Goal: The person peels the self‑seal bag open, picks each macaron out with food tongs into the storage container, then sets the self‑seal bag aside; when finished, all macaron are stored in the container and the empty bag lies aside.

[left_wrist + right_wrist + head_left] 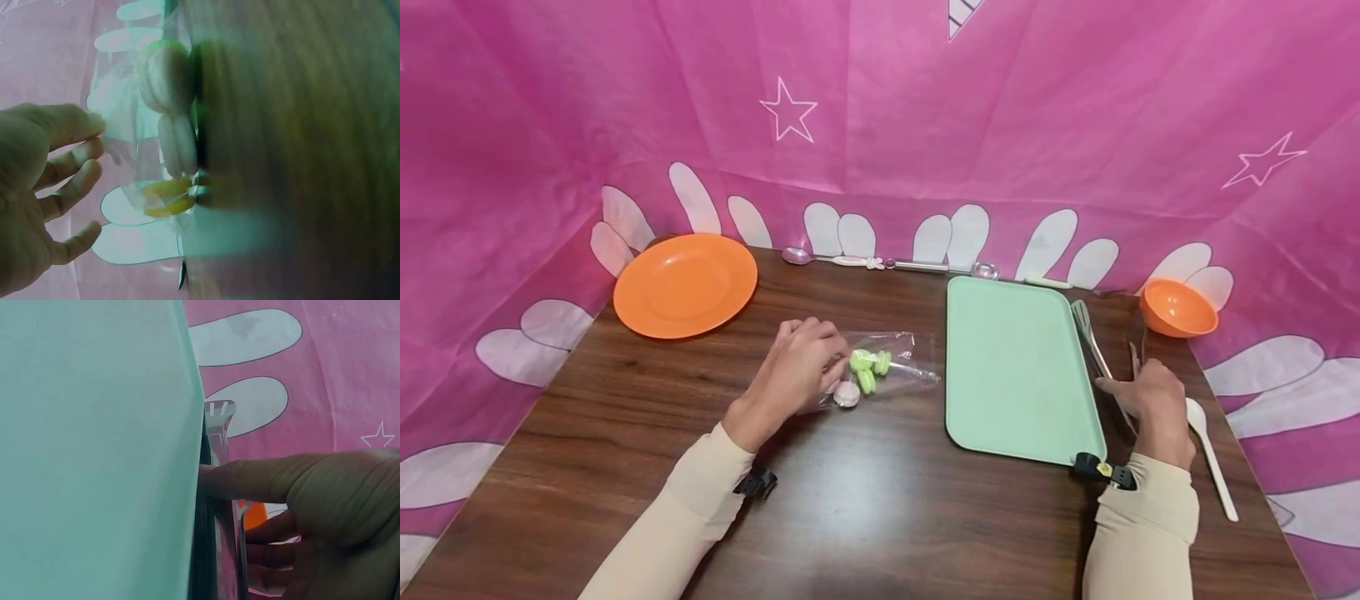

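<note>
My left hand (805, 362) is at the left end of a clear plastic bag (910, 350) lying on the table. Thumb and forefinger appear to pinch its film in the left wrist view, though blur hides the exact contact. Inside are green macarons (867, 382) and a pale pink macaron (847, 394). On the right, my right hand (1153, 408) holds metal tongs (1099, 350) with spread arms. The thumb lies against the slotted arm (219, 425), and the other fingers are by the other arm. A pale green tray (1022, 367) lies just left of the tongs.
An orange plate (685, 285) lies at the far left, an orange bowl (1180, 308) at the far right. A white spoon (1213, 467) is right of my right hand. Along the back edge lie a pink-handled spoon (831, 260), a metal scoop (940, 267) and a pale green handle (1047, 282).
</note>
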Tool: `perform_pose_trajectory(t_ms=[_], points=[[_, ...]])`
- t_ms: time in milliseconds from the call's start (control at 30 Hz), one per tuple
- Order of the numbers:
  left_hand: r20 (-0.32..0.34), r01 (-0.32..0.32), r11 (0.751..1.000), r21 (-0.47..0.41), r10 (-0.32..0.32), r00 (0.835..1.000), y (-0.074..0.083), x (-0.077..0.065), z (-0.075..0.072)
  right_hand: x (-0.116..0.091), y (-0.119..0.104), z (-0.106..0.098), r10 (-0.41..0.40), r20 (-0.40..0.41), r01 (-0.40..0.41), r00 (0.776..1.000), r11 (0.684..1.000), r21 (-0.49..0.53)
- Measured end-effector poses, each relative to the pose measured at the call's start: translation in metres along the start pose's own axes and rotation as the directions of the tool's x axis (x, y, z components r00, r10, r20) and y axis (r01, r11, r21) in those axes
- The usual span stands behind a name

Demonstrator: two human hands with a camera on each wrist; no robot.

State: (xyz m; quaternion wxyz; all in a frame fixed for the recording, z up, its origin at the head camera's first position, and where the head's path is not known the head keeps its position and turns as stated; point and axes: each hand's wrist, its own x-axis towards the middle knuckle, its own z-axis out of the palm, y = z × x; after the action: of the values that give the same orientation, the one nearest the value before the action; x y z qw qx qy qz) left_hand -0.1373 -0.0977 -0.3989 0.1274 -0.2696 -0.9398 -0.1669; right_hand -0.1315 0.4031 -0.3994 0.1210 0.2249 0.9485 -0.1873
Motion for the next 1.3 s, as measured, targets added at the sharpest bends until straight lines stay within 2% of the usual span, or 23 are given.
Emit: perform_pose_trajectory(t_ms=[100, 200, 300, 367, 433, 467, 567, 667, 700, 867, 1033, 1100, 1200, 1300], points=[[0.045, -0.041, 0.999, 0.011, 0.04, 0.998, 0.002, -0.001, 0.004, -0.006, 0.0, -0.004, 0.014, -0.024, -0.013, 1.0, 1.0, 0.018], [0.063, -0.062, 0.998, 0.015, 0.061, 0.996, 0.003, -0.001, 0.007, -0.018, 0.0, -0.016, 0.003, -0.078, 0.0, 0.997, 0.999, 0.037], [0.06, -0.074, 0.997, 0.012, 0.073, 0.995, 0.004, -0.001, 0.008, -0.033, 0.0, -0.034, -0.082, -0.132, 0.082, 0.988, 0.997, -0.008], [0.052, -0.078, 0.997, 0.005, 0.078, 0.996, 0.003, -0.001, 0.007, -0.043, -0.003, -0.046, -0.165, -0.131, 0.164, 0.978, 0.986, -0.017], [0.039, -0.081, 0.997, -0.005, 0.081, 0.996, 0.003, 0.0, 0.006, -0.052, -0.007, -0.053, -0.295, -0.107, 0.293, 0.949, 0.956, -0.034], [0.029, -0.084, 0.996, -0.011, 0.084, 0.996, 0.002, 0.0, 0.005, -0.055, -0.01, -0.055, -0.364, -0.092, 0.362, 0.927, 0.931, -0.041], [-0.012, -0.1, 0.995, -0.027, 0.099, 0.995, 0.001, 0.001, 0.001, -0.065, -0.024, -0.055, -0.554, -0.029, 0.553, 0.832, 0.833, -0.031], [-0.025, -0.126, 0.99, -0.055, 0.125, 0.992, -0.001, 0.0, -0.004, -0.073, -0.046, -0.048, -0.649, 0.042, 0.65, 0.76, 0.76, -0.005], [-0.021, -0.138, 0.988, -0.065, 0.137, 0.99, -0.002, 0.0, -0.005, -0.076, -0.055, -0.045, -0.662, 0.072, 0.663, 0.746, 0.748, 0.008], [0.005, -0.191, 0.977, -0.096, 0.192, 0.981, -0.007, -0.001, -0.006, -0.08, -0.094, -0.029, -0.68, 0.202, 0.686, 0.705, 0.726, 0.05], [-0.003, -0.208, 0.973, -0.102, 0.209, 0.978, -0.006, -0.001, -0.008, -0.077, -0.114, -0.014, -0.717, 0.278, 0.726, 0.639, 0.682, 0.091], [0.009, -0.188, 0.977, -0.103, 0.19, 0.982, -0.006, -0.001, -0.007, -0.074, -0.119, -0.007, -0.73, 0.289, 0.738, 0.619, 0.667, 0.106], [0.073, -0.117, 0.986, -0.117, 0.126, 0.989, -0.004, -0.001, -0.005, -0.071, -0.123, 0.0, -0.734, 0.286, 0.733, 0.616, 0.667, 0.135], [0.151, -0.041, 0.99, -0.132, 0.061, 0.987, -0.003, -0.002, -0.004, -0.069, -0.126, 0.003, -0.749, 0.236, 0.738, 0.619, 0.658, 0.149]])
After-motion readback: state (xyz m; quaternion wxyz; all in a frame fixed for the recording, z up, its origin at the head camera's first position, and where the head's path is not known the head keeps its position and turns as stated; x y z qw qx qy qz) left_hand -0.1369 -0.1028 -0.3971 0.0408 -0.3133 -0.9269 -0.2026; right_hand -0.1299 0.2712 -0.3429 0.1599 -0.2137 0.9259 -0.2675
